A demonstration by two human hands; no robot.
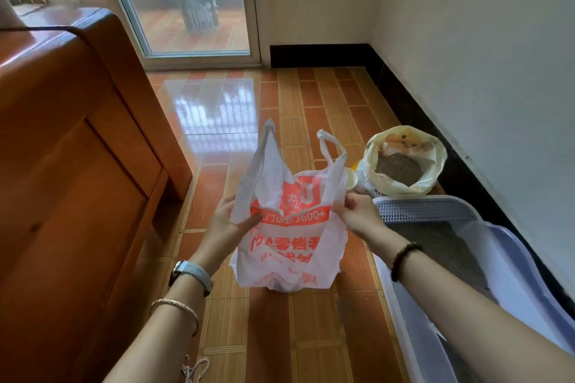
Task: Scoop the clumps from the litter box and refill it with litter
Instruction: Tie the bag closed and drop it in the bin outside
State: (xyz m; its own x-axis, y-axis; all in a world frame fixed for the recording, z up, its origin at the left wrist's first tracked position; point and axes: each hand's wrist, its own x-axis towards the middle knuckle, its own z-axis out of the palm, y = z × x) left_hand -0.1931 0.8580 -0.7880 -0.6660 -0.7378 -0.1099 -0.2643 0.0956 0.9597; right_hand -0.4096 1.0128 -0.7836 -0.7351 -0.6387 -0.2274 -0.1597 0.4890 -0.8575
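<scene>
Head view, left hand [221, 224] and right hand [357, 213], fingers [346, 201] gripping plastic bag [289, 247] edges, litter box [420, 211] at right

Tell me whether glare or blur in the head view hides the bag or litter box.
Head view: window glare washes the floor tiles ahead, clear of the work; the plastic bag, left hand and right hand read clearly; the litter box sits dim at the right edge; wide-angle bending curves the frame's edges.

One head-worn wide-angle view, forward and down, close above the tiled floor [311, 102], litter box [522, 264] at lower right.
</scene>
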